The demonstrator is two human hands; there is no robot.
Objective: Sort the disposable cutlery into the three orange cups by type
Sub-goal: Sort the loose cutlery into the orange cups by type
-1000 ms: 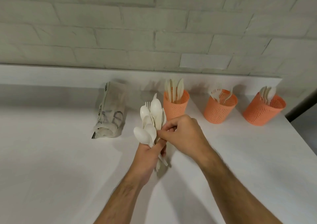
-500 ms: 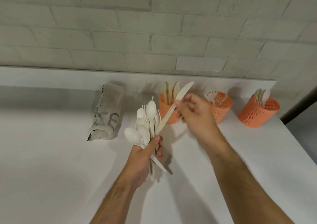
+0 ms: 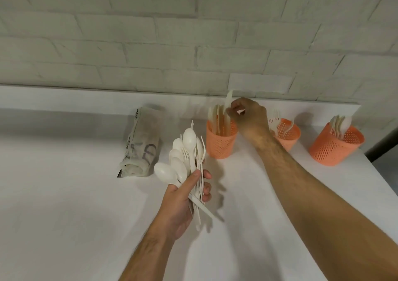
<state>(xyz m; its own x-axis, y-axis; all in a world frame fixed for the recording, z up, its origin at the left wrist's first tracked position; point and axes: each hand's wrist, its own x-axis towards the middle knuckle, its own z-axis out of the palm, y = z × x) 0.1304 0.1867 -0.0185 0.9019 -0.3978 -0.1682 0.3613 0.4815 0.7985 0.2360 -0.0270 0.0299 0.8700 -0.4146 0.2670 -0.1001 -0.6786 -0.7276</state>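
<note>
Left hand [image 3: 183, 196] is gripping a fanned bundle of white plastic spoons and forks [image 3: 186, 158], thumb pressed across the handles, fingers curled round them from behind; bundle is being held above the white countertop [image 3: 64, 194]. Right hand [image 3: 247, 119] is pinching a single white plastic knife [image 3: 228, 102] between thumb and fingertips, holding it near upright over the leftmost orange perforated cup [image 3: 220, 144], which is already holding knives. Middle orange cup [image 3: 287, 136] is holding forks; rightmost orange cup [image 3: 336, 146] is holding spoons. A crumpled clear plastic bag [image 3: 141, 142] is lying left of the cups.
</note>
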